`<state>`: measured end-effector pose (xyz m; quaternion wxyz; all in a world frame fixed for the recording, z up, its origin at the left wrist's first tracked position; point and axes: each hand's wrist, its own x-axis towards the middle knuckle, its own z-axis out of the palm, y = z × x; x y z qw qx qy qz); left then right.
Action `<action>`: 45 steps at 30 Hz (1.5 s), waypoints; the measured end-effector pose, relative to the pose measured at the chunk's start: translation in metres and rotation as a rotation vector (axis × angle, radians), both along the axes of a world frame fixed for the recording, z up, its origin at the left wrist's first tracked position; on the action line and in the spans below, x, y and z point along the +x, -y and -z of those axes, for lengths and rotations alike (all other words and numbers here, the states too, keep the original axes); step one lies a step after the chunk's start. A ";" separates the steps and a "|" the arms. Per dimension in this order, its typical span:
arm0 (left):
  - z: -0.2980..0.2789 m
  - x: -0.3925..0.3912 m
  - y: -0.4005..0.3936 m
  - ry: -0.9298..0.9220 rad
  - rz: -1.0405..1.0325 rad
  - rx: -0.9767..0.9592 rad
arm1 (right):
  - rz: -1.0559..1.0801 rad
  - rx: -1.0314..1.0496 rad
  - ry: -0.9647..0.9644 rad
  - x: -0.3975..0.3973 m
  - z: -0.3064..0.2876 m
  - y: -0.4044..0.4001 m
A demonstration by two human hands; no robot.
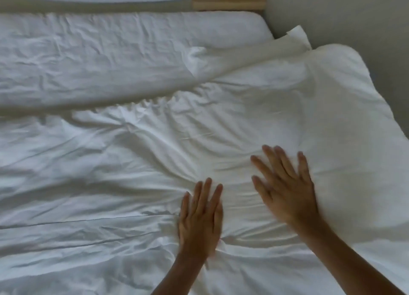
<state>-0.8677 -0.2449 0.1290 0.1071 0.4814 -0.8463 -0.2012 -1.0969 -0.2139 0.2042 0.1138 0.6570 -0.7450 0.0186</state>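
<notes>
A white duvet (110, 173) covers the near part of a bed and is full of creases. My left hand (200, 219) lies flat on it near the lower middle, fingers straight and close together, pointing away from me. My right hand (285, 186) presses flat on the duvet to the right of it, fingers spread; it looks slightly blurred. Neither hand holds anything. Wrinkles fan out from between the two hands. The duvet's far right corner (345, 58) is rounded and puffy.
Beyond the duvet lies a crumpled white sheet on the mattress (110, 51). A pillow corner (297, 37) pokes out at the upper right. A wooden bedside unit (228, 0) stands at the top. A grey wall or headboard (354, 13) runs along the right.
</notes>
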 end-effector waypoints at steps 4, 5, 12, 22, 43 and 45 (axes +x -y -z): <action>0.013 0.005 0.027 0.136 0.077 -0.041 | 0.161 0.043 -0.084 -0.050 -0.014 0.000; 0.013 0.008 0.027 0.153 0.088 -0.032 | 0.205 0.087 -0.098 -0.060 -0.023 -0.004; -0.046 0.011 0.006 0.074 0.027 0.065 | 0.759 0.086 0.189 -0.125 -0.109 -0.094; -0.048 -0.061 -0.055 0.169 0.271 -0.052 | 0.944 0.122 0.770 -0.137 -0.085 -0.097; -0.067 -0.099 -0.027 0.174 0.294 -0.101 | 0.940 0.182 0.735 -0.185 -0.081 -0.083; -0.076 -0.097 -0.040 0.145 0.239 -0.099 | 1.010 0.115 0.981 -0.190 -0.073 -0.088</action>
